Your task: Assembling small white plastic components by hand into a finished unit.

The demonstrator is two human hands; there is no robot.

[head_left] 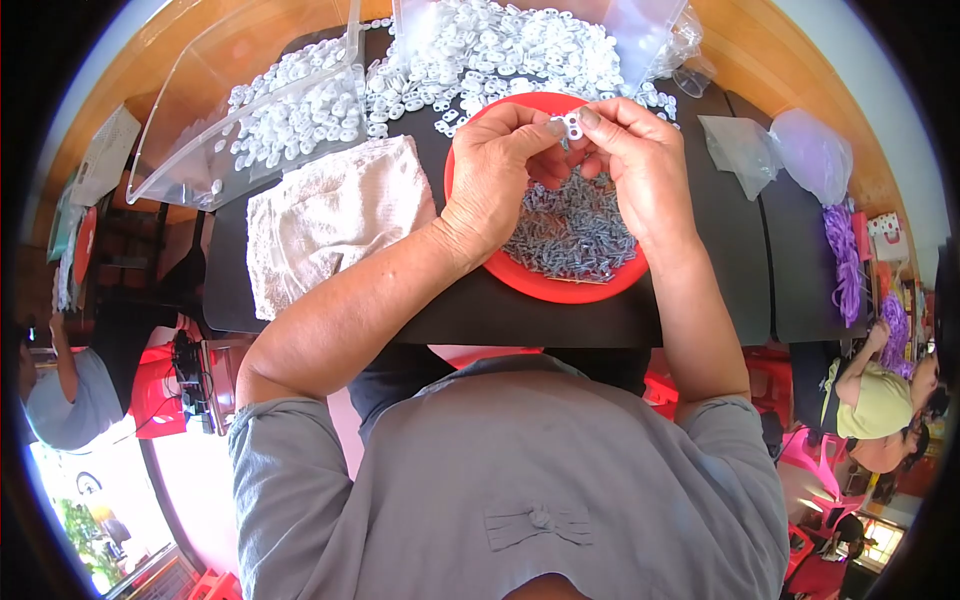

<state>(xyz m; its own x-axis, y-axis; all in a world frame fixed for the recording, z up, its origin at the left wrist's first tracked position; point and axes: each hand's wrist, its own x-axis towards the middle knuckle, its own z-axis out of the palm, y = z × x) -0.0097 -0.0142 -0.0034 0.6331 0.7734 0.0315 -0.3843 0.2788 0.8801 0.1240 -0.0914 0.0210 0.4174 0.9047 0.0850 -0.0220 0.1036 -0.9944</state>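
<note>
Over a round red basin (pixel 560 290), my two hands meet at a small white plastic piece with two round holes (pixel 573 125). My left hand (pixel 500 165) pinches its left side between thumb and fingertips. On the other side, the thumb and fingers of my right hand (pixel 635 155) close on the same piece. A bit of grey metal seems to show just under it, too small to make out. Many small grey metal screws (pixel 575 235) lie in the basin below my hands.
Beyond the basin, white pieces (pixel 500 55) are heaped on the black table (pixel 720 260). More fill a clear plastic bin (pixel 180 180) at far left. A crumpled cream towel (pixel 335 220) lies left of the basin; clear plastic bags (pixel 810 155) lie right. Other people sit at both sides.
</note>
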